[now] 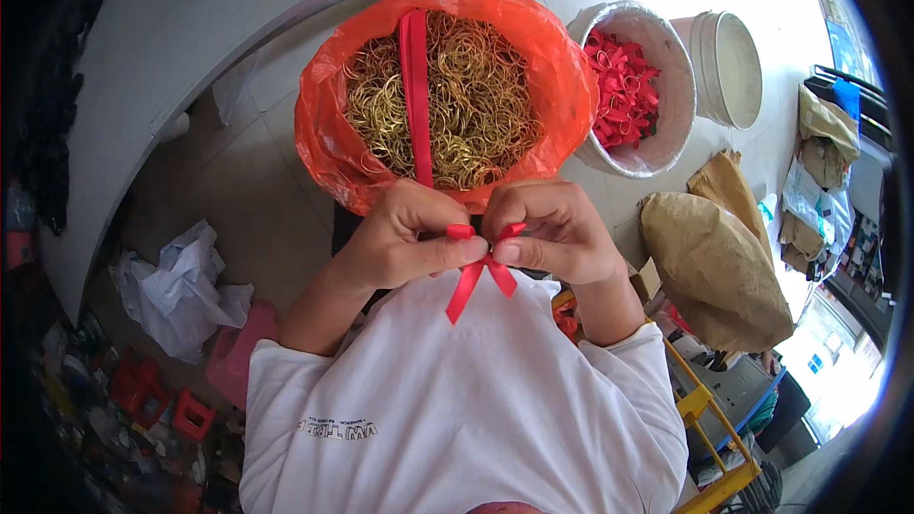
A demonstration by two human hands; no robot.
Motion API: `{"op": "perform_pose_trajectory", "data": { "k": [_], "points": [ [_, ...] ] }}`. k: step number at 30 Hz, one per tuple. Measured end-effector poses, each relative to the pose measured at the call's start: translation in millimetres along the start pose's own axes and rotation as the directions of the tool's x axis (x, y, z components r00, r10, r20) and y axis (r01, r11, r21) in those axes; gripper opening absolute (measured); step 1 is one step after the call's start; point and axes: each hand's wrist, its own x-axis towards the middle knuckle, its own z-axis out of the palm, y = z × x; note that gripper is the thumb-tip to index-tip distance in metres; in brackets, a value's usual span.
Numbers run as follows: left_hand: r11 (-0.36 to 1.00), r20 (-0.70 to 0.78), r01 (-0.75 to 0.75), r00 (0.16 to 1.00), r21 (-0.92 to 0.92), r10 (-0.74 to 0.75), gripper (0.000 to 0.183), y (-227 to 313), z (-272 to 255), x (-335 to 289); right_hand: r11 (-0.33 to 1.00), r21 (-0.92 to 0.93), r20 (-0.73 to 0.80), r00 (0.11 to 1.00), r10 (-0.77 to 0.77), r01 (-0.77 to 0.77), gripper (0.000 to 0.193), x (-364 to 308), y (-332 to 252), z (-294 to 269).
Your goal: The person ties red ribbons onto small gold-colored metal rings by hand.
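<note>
Between my two hands is a red ribbon bow, its two tails hanging down over my white shirt. My left hand pinches it from the left, thumb and fingers together at the knot. From the other side my right hand closes on it, the thumb tips almost meeting. Something small and dark shows at the knot, too little to name. Just beyond my hands stands an orange-red plastic bag, open and full of gold metal rings. A strip of red ribbon lies across the rings.
A white lined bucket of red ribbon bows stands right of the bag, beside another pale bucket. Brown paper sacks are at the right. A grey table curves along the left; crumpled white plastic lies below it.
</note>
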Motion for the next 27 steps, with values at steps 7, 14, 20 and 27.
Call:
{"op": "perform_pose_trajectory", "data": {
  "k": [7,14,20,27],
  "points": [
    [0.779,-0.316,-0.156,0.852,0.608,0.418,0.017,4.2,-0.5,15.3,0.857,-0.512,-0.685,0.571,-0.452,0.063,0.012,-37.4,-23.7,-22.1],
    [0.147,-0.400,0.386,0.736,0.911,0.546,0.024,1.2,-27.8,44.6,0.113,-0.669,-0.625,0.474,-0.620,-0.735,0.011,-58.3,-15.5,-97.6],
    [0.314,-0.460,0.339,0.698,0.887,0.549,0.016,-3.1,-32.3,45.8,0.295,-0.792,-0.586,0.531,-0.611,-0.535,0.010,-34.0,-10.9,-73.6],
    [0.778,-0.619,0.128,0.689,0.615,0.376,0.007,2.8,-39.5,32.4,0.366,-0.884,-0.466,0.612,-0.639,-0.291,0.006,4.4,-16.4,-37.1]
  ]
}}
